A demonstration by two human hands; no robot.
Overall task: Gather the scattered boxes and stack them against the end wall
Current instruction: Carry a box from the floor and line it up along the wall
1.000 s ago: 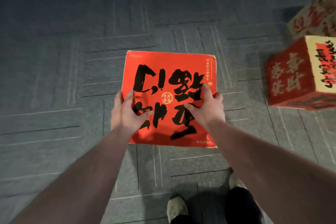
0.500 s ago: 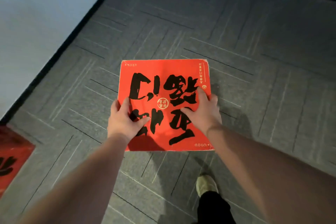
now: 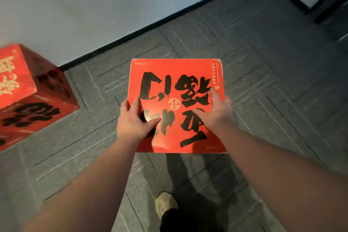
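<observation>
The person is carrying a red box (image 3: 176, 105) toward the wall (image 3: 84, 5), so the step in hand looks like the transport leg of the gathering: one box is up off the floor (image 3: 263, 81) and heading for the stack (image 3: 28, 96) standing at the far left against the wall.

The left hand (image 3: 134, 118) is gripping the box's left edge, thumb lying over the printed top and fingers wrapping down the side out of sight. The right hand (image 3: 214, 111) is doing the same on the right edge. Both grips are closing on the box alone.

The box is hanging in front of the person at the middle of the view, above the floor, its broad top facing up at the camera. That face is looking nearly square, so no long axis is standing out; its edges are running roughly left-right and near-far, and the black lettering is reading upside down, its top pointing toward the person. A shoe (image 3: 165, 203) is showing below.

The next move is probably calling for a turn to the left, then lowering the box squarely onto the stack, or beside it, flush with the wall.
</observation>
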